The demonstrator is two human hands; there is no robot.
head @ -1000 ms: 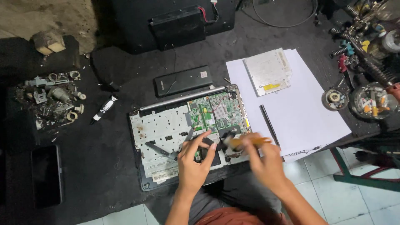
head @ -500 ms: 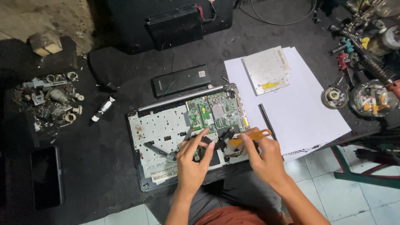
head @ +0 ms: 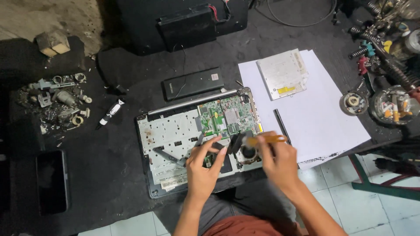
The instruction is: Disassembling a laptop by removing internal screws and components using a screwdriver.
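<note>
An opened laptop base (head: 166, 135) lies on the dark work surface, its green circuit board (head: 227, 116) exposed at the right. My left hand (head: 203, 168) rests on the lower part of the board, fingers pressing a black part near the round fan (head: 248, 153). My right hand (head: 278, 159) grips an orange-handled screwdriver (head: 264, 140) held level, its tip pointing left over the fan area. The screwdriver's tip is blurred.
A white sheet of paper (head: 315, 118) at the right carries a flat optical drive (head: 283, 74) and a thin black strip (head: 282, 126). A black battery pack (head: 192, 84) lies behind the laptop. Scrap parts (head: 59, 102) and a dark phone (head: 51, 181) are at the left; tool clutter (head: 389, 100) sits at the far right.
My right hand with the screwdriver has shifted slightly over the fan corner. My left hand stays on the board.
</note>
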